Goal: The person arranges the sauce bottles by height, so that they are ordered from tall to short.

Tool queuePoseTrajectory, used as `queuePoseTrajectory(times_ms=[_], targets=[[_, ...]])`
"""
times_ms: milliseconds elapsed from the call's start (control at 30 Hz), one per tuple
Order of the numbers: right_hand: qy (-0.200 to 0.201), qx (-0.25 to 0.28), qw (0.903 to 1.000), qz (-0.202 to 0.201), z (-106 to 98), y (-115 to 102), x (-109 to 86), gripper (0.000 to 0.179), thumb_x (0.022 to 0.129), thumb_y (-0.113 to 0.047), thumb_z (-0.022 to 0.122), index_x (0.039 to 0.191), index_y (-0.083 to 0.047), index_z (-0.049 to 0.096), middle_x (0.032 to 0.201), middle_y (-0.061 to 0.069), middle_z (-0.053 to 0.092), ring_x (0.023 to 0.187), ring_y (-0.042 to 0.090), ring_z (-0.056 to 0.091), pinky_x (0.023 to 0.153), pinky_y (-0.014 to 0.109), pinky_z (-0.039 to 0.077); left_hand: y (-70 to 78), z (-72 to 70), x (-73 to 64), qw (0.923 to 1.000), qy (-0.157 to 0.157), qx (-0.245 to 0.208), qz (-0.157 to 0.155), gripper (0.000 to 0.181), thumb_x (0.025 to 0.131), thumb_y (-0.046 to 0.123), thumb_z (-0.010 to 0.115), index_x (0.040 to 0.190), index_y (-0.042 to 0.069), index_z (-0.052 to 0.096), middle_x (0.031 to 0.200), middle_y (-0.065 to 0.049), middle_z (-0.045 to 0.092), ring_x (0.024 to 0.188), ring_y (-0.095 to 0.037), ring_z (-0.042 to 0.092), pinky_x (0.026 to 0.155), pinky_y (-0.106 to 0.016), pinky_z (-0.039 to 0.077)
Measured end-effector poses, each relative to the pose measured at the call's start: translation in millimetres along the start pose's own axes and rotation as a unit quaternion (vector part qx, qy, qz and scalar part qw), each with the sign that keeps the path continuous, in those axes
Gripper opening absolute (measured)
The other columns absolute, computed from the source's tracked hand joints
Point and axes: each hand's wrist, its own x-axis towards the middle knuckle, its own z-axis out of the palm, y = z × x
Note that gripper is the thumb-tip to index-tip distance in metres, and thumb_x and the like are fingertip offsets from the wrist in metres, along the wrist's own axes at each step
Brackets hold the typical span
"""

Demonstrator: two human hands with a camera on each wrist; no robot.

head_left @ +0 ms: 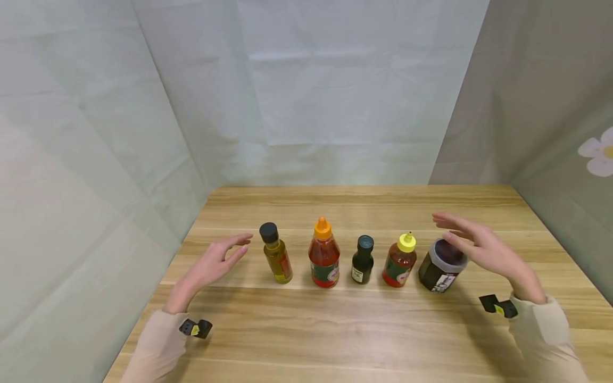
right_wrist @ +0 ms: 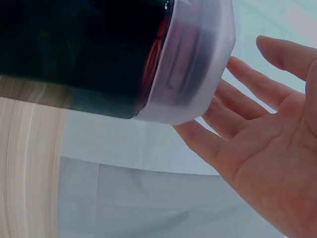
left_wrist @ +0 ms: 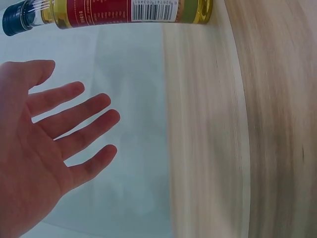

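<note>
Bare and spread, my left hand [head_left: 214, 261] hovers left of a slim oil bottle [head_left: 278, 260] with a black cap. The left wrist view shows that bottle's red label [left_wrist: 109, 11] with a barcode, apart from the fingers. On the other side my right hand [head_left: 483, 247] hangs by a dark jar [head_left: 442, 266] with a translucent lid [right_wrist: 193, 64], its fingers loosely extended. Whether they touch the lid I cannot tell. Between stand an orange-capped red sauce bottle [head_left: 324, 260], a small dark bottle [head_left: 362, 261] and a yellow-capped red sauce bottle [head_left: 399, 263], all upright.
The bottles and jar form a row across the wooden table [head_left: 306, 330]. Pale cloth [head_left: 335, 96] hangs behind the table and along both sides. A small black device sits at each wrist, over beige sleeves.
</note>
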Motion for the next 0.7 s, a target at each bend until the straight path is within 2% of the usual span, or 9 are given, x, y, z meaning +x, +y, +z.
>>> queuePoseTrajectory(times_ms=[67, 267, 467, 533, 700], targets=[[0.002, 0.008, 1.0000, 0.000, 1, -1, 0.8, 0.044, 0.099, -0.007, 0.052, 0.142, -0.012, 0.047, 0.134, -0.031, 0.046, 0.118, -0.014, 0.048, 0.091, 0.001, 0.038, 0.0, 1.2, -0.3, 0.9999, 0.002, -0.010, 0.000, 0.040, 0.102, 0.022, 0.049, 0.136, 0.001, 0.052, 0.127, -0.020, 0.063, 0.117, -0.037, 0.060, 0.098, -0.058, 0.046], [-0.003, 0.031, 0.9993, -0.021, 4, -3, 3.1, 0.041, 0.099, -0.004, 0.050, 0.140, -0.007, 0.049, 0.131, -0.030, 0.049, 0.116, -0.013, 0.051, 0.090, 0.003, 0.042, 3.8, 3.3, -2.1, 0.9984, -0.006, -0.056, -0.007, 0.038, 0.103, 0.020, 0.048, 0.137, 0.005, 0.051, 0.127, -0.018, 0.063, 0.117, -0.034, 0.060, 0.099, -0.053, 0.048], [0.014, 0.057, 0.9982, -0.012, 6, -6, 3.8, 0.038, 0.099, -0.003, 0.049, 0.137, -0.008, 0.053, 0.124, -0.028, 0.056, 0.112, -0.010, 0.056, 0.089, 0.004, 0.044, 9.9, 3.9, -5.7, 0.9947, -0.012, -0.101, -0.018, 0.040, 0.104, 0.024, 0.044, 0.139, 0.006, 0.050, 0.127, -0.013, 0.064, 0.119, -0.033, 0.059, 0.098, -0.053, 0.048], [0.019, 0.065, 0.9976, -0.014, 7, -7, 4.1, 0.037, 0.099, -0.002, 0.049, 0.136, -0.007, 0.054, 0.122, -0.027, 0.059, 0.111, -0.008, 0.058, 0.089, 0.005, 0.045, 12.1, 3.9, -6.9, 0.9928, -0.012, -0.117, -0.021, 0.040, 0.104, 0.024, 0.043, 0.140, 0.007, 0.049, 0.127, -0.013, 0.064, 0.119, -0.032, 0.059, 0.097, -0.048, 0.049], [0.025, 0.084, 0.9958, -0.025, 10, -11, 5.3, 0.036, 0.099, 0.000, 0.047, 0.134, -0.001, 0.053, 0.120, -0.025, 0.061, 0.110, -0.006, 0.060, 0.090, 0.005, 0.045, 17.7, 4.5, -8.4, 0.9889, -0.005, -0.148, -0.015, 0.038, 0.105, 0.021, 0.042, 0.140, 0.007, 0.050, 0.126, -0.014, 0.064, 0.118, -0.031, 0.059, 0.094, -0.027, 0.050]])
